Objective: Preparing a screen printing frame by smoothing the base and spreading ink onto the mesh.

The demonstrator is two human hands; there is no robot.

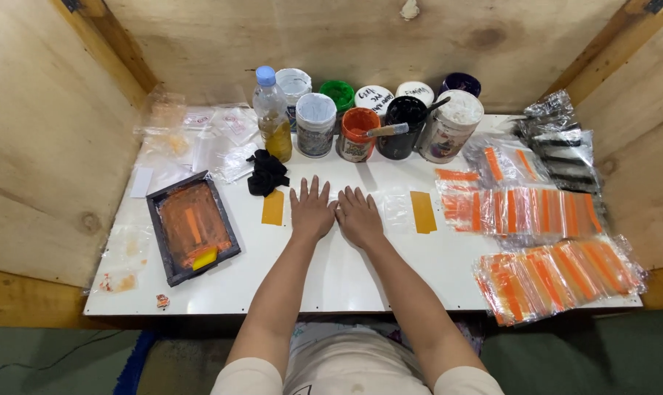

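My left hand (311, 211) and my right hand (358, 216) lie flat, palms down, side by side on the white table (346, 281), fingers spread, pressing a clear plastic sheet (391, 209) that is hard to make out. Neither hand holds anything. A yellow tape strip (273, 208) sits just left of my left hand. Another yellow strip (422, 212) lies right of my right hand. A dark screen-printing frame (192, 227) smeared with orange ink rests at the left, with a small yellow scraper (205, 257) on it.
Several ink pots (358, 134) stand at the back, along with a plastic bottle (272, 115) and a black cloth (266, 173). Stacks of clear bags printed with orange stripes (558, 274) fill the right side. Loose plastic bags (192, 135) lie at the back left. Plywood walls enclose the table.
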